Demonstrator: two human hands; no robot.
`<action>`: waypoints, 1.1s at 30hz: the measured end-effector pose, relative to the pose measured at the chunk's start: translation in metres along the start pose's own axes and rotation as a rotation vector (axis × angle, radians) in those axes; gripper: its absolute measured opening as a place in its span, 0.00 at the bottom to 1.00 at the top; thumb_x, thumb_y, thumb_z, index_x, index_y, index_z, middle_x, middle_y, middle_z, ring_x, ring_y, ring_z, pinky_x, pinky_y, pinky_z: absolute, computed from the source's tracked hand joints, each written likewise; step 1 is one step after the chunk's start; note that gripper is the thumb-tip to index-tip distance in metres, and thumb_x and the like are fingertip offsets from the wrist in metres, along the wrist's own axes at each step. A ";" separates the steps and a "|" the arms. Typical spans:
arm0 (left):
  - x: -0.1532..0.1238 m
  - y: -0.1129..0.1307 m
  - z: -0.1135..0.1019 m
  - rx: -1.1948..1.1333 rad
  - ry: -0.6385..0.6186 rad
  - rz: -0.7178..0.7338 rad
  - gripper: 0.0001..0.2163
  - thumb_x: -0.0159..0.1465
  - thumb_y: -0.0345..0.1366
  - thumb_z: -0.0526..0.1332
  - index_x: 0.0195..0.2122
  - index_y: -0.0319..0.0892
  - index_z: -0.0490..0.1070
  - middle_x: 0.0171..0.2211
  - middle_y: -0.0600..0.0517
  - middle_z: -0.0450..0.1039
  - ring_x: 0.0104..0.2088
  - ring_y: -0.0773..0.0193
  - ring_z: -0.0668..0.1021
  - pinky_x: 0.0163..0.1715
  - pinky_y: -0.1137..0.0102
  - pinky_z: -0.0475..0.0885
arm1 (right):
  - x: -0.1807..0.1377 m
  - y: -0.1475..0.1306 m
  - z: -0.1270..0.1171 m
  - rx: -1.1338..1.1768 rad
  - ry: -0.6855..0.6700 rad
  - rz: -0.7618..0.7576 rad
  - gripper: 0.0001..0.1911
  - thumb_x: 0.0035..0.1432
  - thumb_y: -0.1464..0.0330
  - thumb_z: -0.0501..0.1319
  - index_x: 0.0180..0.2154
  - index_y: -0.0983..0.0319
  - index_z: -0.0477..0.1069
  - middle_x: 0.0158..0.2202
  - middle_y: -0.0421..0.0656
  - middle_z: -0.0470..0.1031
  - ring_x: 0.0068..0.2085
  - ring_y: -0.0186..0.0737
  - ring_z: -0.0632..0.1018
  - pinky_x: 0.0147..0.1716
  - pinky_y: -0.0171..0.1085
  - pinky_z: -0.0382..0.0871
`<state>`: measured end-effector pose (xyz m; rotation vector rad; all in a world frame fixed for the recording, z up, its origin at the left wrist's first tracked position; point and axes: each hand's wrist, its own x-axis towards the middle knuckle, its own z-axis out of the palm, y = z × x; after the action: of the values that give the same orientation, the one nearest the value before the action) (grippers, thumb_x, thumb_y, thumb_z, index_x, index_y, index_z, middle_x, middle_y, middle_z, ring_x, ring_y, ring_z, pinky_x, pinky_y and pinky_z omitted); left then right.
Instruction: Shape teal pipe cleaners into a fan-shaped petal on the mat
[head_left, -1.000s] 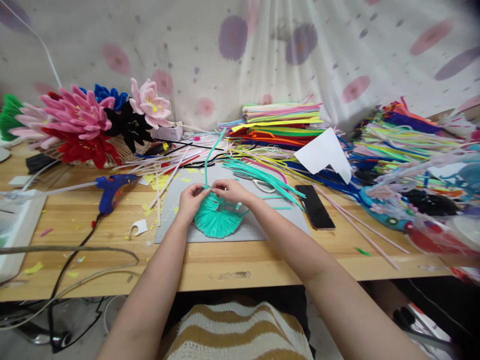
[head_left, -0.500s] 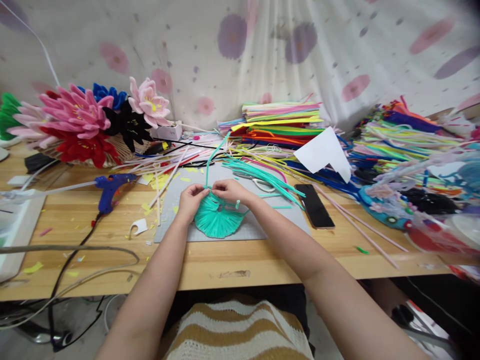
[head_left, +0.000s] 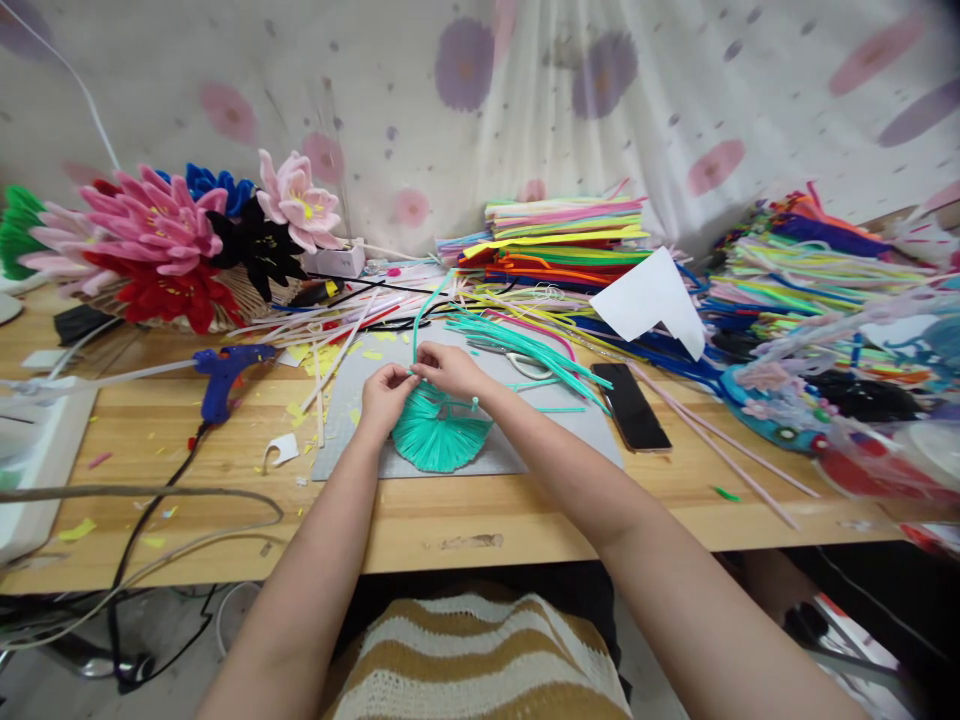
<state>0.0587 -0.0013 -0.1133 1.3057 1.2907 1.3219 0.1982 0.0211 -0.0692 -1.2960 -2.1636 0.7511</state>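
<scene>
A teal pipe cleaner (head_left: 418, 325) rises from between my fingertips, its upper end leaning to the right. My left hand (head_left: 384, 398) pinches at its base from the left. From the right, my right hand (head_left: 451, 370) is closed about the same spot, slightly higher. Just below both hands lies a fan-shaped bundle of teal pipe cleaners (head_left: 441, 445), flat on a grey cutting mat (head_left: 352, 458). My fingers hide where the upright pipe cleaner meets the fan. More loose teal pipe cleaners (head_left: 536, 355) lie to the right, across scissors (head_left: 525, 366).
A black phone (head_left: 631, 408) lies right of the mat. On the left are a blue glue gun (head_left: 219, 380) with its cord, and pipe-cleaner flowers (head_left: 161, 225). Stacks of coloured pipe cleaners (head_left: 562, 235) and a white paper piece (head_left: 646, 300) fill the back. Yellow scraps litter the table.
My right hand has shifted slightly up and left, along the upright teal pipe cleaner. My left hand keeps its pinch. The whole view has shifted a little.
</scene>
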 end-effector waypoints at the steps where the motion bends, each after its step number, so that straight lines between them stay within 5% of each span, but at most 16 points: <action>1: 0.000 0.001 0.000 0.012 -0.004 0.008 0.08 0.45 0.38 0.65 0.20 0.41 0.67 0.19 0.57 0.66 0.22 0.70 0.67 0.26 0.73 0.62 | 0.000 0.000 0.000 0.008 0.006 0.011 0.05 0.54 0.68 0.57 0.30 0.64 0.66 0.25 0.37 0.68 0.27 0.30 0.65 0.28 0.30 0.55; 6: 0.001 0.002 0.000 -0.150 -0.046 -0.021 0.09 0.45 0.38 0.66 0.25 0.40 0.72 0.24 0.55 0.71 0.27 0.68 0.71 0.30 0.73 0.64 | 0.004 0.003 -0.001 0.079 0.028 0.054 0.05 0.52 0.68 0.57 0.28 0.63 0.64 0.24 0.35 0.66 0.27 0.30 0.65 0.28 0.30 0.55; 12: 0.001 0.010 0.000 -0.459 -0.038 -0.335 0.09 0.41 0.37 0.67 0.22 0.39 0.71 0.19 0.56 0.69 0.21 0.71 0.68 0.23 0.75 0.62 | 0.002 0.003 0.000 0.202 0.022 0.059 0.06 0.51 0.67 0.57 0.26 0.62 0.61 0.22 0.34 0.63 0.26 0.29 0.64 0.27 0.31 0.56; 18: 0.004 0.019 -0.013 -0.510 -0.248 -0.485 0.11 0.42 0.37 0.69 0.24 0.37 0.72 0.20 0.55 0.71 0.19 0.72 0.70 0.20 0.75 0.62 | 0.001 -0.003 -0.001 0.379 -0.025 0.049 0.07 0.50 0.67 0.56 0.26 0.62 0.60 0.20 0.33 0.60 0.23 0.27 0.62 0.23 0.29 0.56; 26: 0.003 0.021 -0.014 -0.396 -0.304 -0.476 0.15 0.39 0.39 0.72 0.26 0.37 0.74 0.20 0.54 0.73 0.20 0.71 0.70 0.21 0.75 0.61 | 0.003 -0.006 -0.005 0.483 -0.088 0.159 0.06 0.49 0.71 0.56 0.24 0.62 0.59 0.18 0.32 0.60 0.19 0.26 0.63 0.17 0.27 0.56; 33: 0.003 0.015 -0.007 -0.148 -0.225 -0.268 0.12 0.43 0.39 0.68 0.26 0.37 0.73 0.21 0.55 0.72 0.21 0.71 0.69 0.24 0.74 0.62 | 0.004 -0.004 -0.006 0.313 -0.043 0.157 0.06 0.48 0.71 0.58 0.23 0.64 0.61 0.19 0.33 0.62 0.21 0.25 0.62 0.21 0.28 0.55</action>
<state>0.0525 -0.0012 -0.0974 1.1008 1.1433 1.0312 0.1976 0.0245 -0.0613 -1.3004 -1.8952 1.1390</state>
